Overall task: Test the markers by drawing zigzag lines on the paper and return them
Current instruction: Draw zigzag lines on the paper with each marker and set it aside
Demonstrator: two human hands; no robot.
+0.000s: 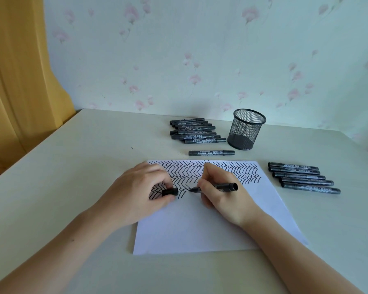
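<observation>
Right hand grips the uncapped marker, tip near paper; left hand pinches its cap, ready for recapping.

The paper is plain white sheet, matt and smooth, inked with flat black zigzags. The marker looks like black plastic with a faint sheen, and so does its cap — smooth, slightly glossy. The loose markers carry printed grey labels on dark plastic barrels. The pen cup is black wire mesh, probably metal. The table has a pale, smooth, matt top — what it is made of is hard to tell. The wallpaper looks softly textured; the curtain is yellow cloth.
</observation>
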